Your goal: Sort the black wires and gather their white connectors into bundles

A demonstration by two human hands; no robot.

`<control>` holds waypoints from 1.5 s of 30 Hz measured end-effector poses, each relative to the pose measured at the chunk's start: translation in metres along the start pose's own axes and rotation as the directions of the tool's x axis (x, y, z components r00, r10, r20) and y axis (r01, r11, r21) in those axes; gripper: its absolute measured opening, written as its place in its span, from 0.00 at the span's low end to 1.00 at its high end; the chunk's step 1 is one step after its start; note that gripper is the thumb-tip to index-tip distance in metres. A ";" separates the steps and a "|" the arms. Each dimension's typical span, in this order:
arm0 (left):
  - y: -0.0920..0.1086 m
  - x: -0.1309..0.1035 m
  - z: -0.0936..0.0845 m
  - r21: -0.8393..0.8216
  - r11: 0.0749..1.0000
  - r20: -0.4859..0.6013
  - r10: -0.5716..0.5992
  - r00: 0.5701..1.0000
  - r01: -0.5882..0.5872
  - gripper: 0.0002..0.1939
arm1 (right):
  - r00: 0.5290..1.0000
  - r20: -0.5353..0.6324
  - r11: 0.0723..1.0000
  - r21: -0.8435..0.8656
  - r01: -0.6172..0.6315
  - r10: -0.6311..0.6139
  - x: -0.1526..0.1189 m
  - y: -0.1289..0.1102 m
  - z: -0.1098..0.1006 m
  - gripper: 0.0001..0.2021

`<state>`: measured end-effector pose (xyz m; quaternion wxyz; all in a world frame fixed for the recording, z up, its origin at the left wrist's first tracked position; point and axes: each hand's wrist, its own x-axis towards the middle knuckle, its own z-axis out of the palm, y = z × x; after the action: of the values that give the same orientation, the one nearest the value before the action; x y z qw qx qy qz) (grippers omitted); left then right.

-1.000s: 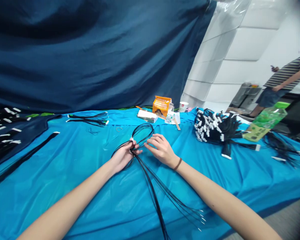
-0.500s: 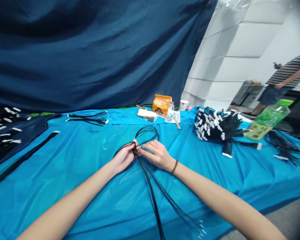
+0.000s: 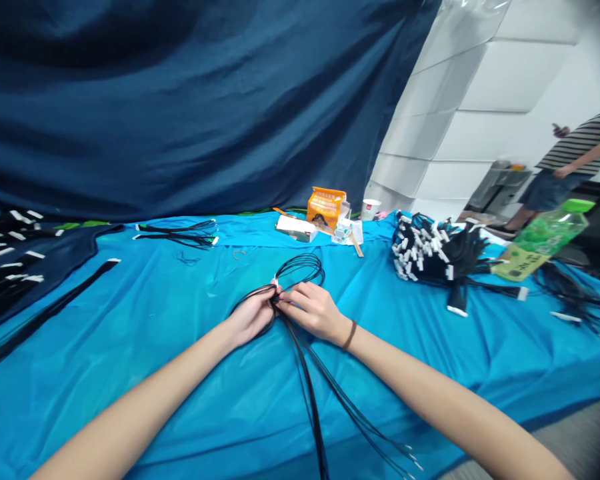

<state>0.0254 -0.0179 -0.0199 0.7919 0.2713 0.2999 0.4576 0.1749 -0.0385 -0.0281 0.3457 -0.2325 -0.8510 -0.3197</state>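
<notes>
The right hand has come in from just beside the looped bundle of thin black cables to its crossing point. At left, a long flat black cable strip lies on the blue-covered worktop. The left hand is closed, pinching the bundle above mid-worktop; the right hand's fingertips pinch it too, nearly closed. Farther right are a heap of black cables with white connectors and a tilted, green-capped clear plastic bottle.
</notes>
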 end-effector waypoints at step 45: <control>-0.003 0.005 -0.006 0.097 0.995 0.018 0.034 0.999 -0.036 0.07 | 0.226 0.338 -0.263 0.915 -0.307 0.914 0.016 0.036 -0.039 0.12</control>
<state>0.0252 -0.0135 -0.0271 0.7722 0.3184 0.3104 0.4538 0.2041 -0.0382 0.0190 0.7275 -0.3232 -0.4196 0.4362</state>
